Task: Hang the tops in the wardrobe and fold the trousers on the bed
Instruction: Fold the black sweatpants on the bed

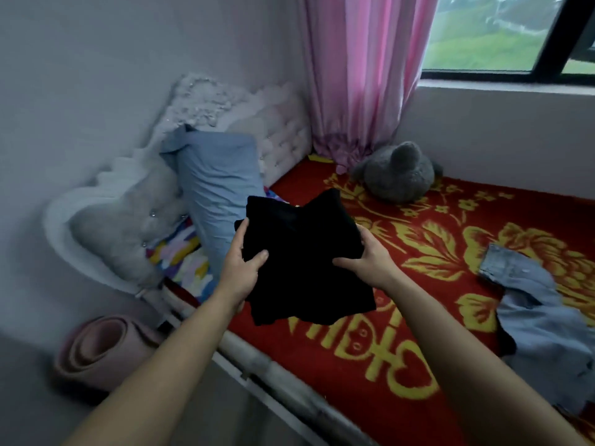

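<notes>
Holding a black cloth (302, 252) up over the bed (283, 378), two hands are gripping it, one on each side. The left hand (243, 268) is curling round the left edge, with its thumb lying on top. The right hand (367, 255) is gripping the right edge the same way, thumb on top and fingers under. The cloth is hanging above the near side of the bed. It is all black and folded into a thick, flat bundle, with two pointy corners sticking up at the far end. I cannot tell if it is trousers or a top.

The bed is wearing a red blanket (434, 317) with yellow flowers. Lying on it are one blue pillow (219, 188) leaning at the head end, one grey soft toy (399, 172) sitting by the far wall, and one heap of blue clothes (541, 317) at the right. One pink curtain (363, 75) is hanging beside the window (495, 33). One pink rolled mat (103, 349) is lying on the floor beside the bed.
</notes>
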Motion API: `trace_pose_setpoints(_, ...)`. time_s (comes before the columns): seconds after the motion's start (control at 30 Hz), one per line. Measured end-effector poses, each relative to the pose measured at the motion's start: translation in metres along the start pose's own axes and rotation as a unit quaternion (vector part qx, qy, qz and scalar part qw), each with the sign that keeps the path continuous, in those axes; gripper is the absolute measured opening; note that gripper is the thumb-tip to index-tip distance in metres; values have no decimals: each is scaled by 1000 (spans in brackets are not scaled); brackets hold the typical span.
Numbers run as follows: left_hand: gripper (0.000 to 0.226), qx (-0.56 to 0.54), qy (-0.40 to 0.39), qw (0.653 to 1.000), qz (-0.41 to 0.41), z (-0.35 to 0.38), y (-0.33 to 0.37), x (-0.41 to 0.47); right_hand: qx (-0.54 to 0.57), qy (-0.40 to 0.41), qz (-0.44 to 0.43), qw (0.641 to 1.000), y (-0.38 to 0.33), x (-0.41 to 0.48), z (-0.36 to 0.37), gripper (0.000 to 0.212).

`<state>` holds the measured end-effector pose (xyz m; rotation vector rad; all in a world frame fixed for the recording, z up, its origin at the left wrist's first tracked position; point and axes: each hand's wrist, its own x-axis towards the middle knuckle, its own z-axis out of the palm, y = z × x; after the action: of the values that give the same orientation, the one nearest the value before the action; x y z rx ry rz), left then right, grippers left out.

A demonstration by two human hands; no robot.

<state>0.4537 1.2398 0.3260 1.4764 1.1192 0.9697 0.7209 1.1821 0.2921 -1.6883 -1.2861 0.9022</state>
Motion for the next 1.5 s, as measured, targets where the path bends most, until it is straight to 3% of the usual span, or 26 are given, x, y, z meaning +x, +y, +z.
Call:
trace_pose_setpoints(0.33,70,44,172,979,101,-126,70,-112,30,7,-162,986,-140,-57,83,84)
trace_pose_setpoints(0.6,61,42,300,938,167,-293,112,-282,59,-13,-321,945,-270,-181,242,77)
trace_pose_setpoints(1.0,60,55,434,875,208,-517,143,-522,98,-67,-416,901,-438,-372,461,75)
trace_pose_setpoints(1.37,62,92,530,792,289,-667,239,-536,152,-94,-540,822,-636,-374,539,81)
trace_pose_setpoints(1.5,62,83,544,780,300,-717,296,-516,182,-126,-559,799,-717,-352,546,80)
